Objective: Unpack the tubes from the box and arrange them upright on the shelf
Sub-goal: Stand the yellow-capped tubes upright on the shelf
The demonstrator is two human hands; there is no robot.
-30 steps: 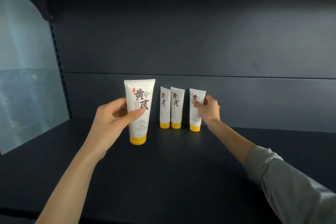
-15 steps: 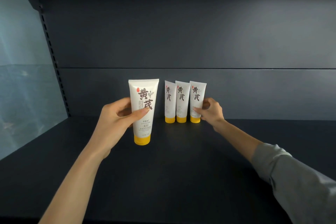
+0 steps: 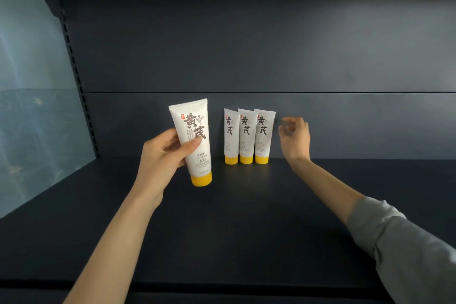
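Left hand: left of frame centre, clamped on the held tube; thumb lies across the printed front, the other fingers wrap behind.
Held tube: white body with dark characters, yellow cap pointing down; tilted, its crimped top leaning toward the left of the frame. It looks larger in the frame than the others. Whether the cap touches the shelf cannot be told.
Row of three tubes: centre of the frame, at the rear of the shelf against the back panel. All three stand upright on yellow caps, side by side and touching, printed faces to the camera.
Right hand: right of the row, raised level with the tube tops. Fingers loosely curled and blurred, holding nothing; a narrow gap separates them from the rightmost tube.
Hands, relation: well apart, with the row between them.
Right arm: enters from the lower right of the frame in a grey sleeve pushed up the forearm.
Surroundings: dark matte shelf and panel; a slotted upright and a pale translucent side panel fill the left of the frame.
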